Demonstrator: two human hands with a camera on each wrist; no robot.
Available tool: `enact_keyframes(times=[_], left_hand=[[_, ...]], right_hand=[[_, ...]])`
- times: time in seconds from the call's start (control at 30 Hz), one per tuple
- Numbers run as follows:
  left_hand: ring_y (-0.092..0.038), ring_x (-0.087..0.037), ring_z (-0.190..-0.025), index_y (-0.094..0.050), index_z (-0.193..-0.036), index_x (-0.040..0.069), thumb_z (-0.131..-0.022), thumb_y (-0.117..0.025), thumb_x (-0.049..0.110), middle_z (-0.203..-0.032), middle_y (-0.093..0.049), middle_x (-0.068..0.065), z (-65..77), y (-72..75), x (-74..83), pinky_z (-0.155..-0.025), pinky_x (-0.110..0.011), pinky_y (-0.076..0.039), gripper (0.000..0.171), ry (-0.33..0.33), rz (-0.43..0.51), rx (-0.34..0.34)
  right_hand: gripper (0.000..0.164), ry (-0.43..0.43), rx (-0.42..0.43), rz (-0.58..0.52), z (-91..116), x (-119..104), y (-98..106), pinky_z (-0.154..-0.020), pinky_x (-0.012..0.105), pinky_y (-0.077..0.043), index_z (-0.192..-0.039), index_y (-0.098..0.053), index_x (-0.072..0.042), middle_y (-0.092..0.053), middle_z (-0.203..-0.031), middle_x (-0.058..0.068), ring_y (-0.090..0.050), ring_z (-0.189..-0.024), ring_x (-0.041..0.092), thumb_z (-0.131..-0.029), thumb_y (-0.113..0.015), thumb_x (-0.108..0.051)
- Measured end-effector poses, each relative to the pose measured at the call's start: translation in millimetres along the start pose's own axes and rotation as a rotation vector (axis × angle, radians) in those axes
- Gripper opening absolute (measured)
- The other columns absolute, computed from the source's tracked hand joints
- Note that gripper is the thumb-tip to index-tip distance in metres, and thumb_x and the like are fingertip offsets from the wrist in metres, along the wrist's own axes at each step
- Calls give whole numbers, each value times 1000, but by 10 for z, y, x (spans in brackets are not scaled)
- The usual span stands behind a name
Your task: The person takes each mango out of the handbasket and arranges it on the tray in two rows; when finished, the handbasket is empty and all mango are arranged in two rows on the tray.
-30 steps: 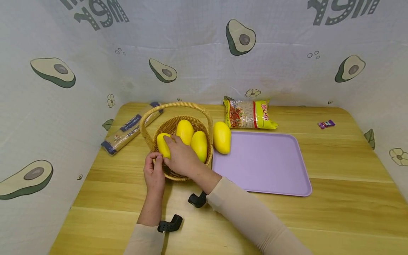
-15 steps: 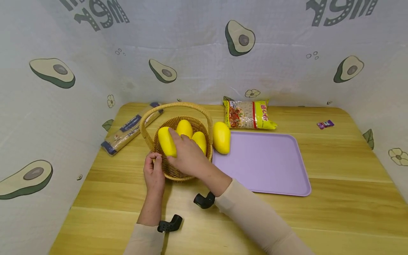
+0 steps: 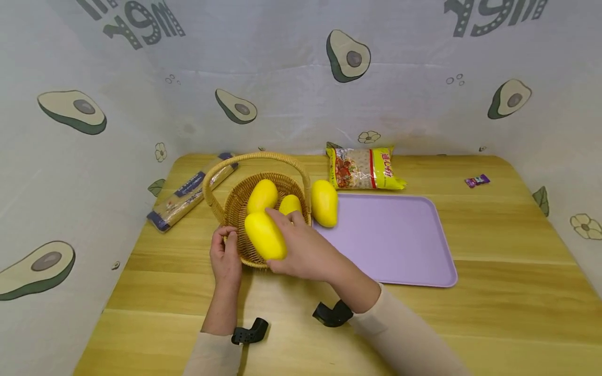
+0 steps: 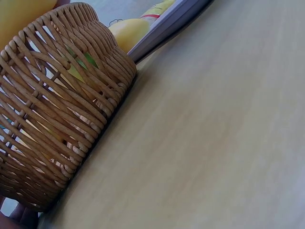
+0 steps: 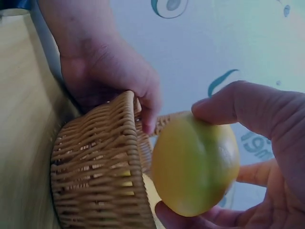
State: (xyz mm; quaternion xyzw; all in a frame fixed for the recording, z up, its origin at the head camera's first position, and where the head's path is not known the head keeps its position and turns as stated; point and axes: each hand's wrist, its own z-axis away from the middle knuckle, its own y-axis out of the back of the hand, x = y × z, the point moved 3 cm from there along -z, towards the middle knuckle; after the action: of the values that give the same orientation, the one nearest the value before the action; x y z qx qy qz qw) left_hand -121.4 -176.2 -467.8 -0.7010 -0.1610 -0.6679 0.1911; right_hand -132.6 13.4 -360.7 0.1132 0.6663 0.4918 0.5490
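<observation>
My right hand point(image 3: 308, 253) holds a yellow mango point(image 3: 265, 236) over the near side of the wicker basket point(image 4: 71, 105). In the right wrist view, thumb and fingers close around this mango point(image 5: 195, 164) from opposite sides. My left hand point(image 3: 227, 263) grips the basket's near-left rim, its thumb point(image 5: 150, 117) hooked inside the wall. Two more mangoes show in the basket, one at the back point(image 3: 262, 194) and one partly behind my right hand point(image 3: 290, 203). Another mango point(image 3: 324, 203) lies just right of the basket, by the tray's corner.
A lilac tray point(image 3: 390, 240) lies right of the basket. Behind it rests a yellow food packet point(image 3: 362, 168), with a small purple wrapper point(image 3: 477, 180) farther right. A spaghetti pack point(image 3: 188, 193) lies at the left. The basket's tall handle point(image 3: 261, 155) arches above it.
My right hand has lifted a mango from the basket's left side and brought it toward the near-right. My left hand keeps its place on the rim.
</observation>
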Motion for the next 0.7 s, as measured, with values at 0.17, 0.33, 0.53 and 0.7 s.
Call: enact_keyframes(times=[0.17,0.33,0.53,0.7], left_hand=[[-27,-25,-154,-56,-110,-8,-103,-49,8,-146,-51,-18,0,-4,-3,-127,-47,-17,18,-20,24,1],[-31,-22,-151,-56,-110,-9,-102,-49,5,-144,-51,-17,10,-2,10,-124,-45,-21,17,-25,57,-5],[-33,-21,-150,-56,-111,-8,-101,-50,4,-142,-51,-16,8,-8,16,-123,-42,-22,17,-19,59,-6],[-38,-19,-144,-57,-111,-8,-101,-50,4,-137,-52,-15,-1,-19,8,-116,-33,-28,17,-7,59,1]], right_hand=[[102,43,-41,-12,268,164,92,-109,50,-45,-163,-24,-23,-47,-154,13,-53,-133,30,-80,-83,-32],[101,47,-65,-12,491,380,267,-109,51,-45,-163,-24,-22,-43,-159,9,-51,-136,30,-80,-81,-27],[101,-31,-83,21,675,673,555,-82,37,-49,-161,-27,-27,-53,-127,10,-56,-94,18,-77,-82,-26],[105,-90,-25,13,770,877,804,-89,42,-49,-162,-24,-22,-53,-124,12,-55,-100,23,-77,-85,-26]])
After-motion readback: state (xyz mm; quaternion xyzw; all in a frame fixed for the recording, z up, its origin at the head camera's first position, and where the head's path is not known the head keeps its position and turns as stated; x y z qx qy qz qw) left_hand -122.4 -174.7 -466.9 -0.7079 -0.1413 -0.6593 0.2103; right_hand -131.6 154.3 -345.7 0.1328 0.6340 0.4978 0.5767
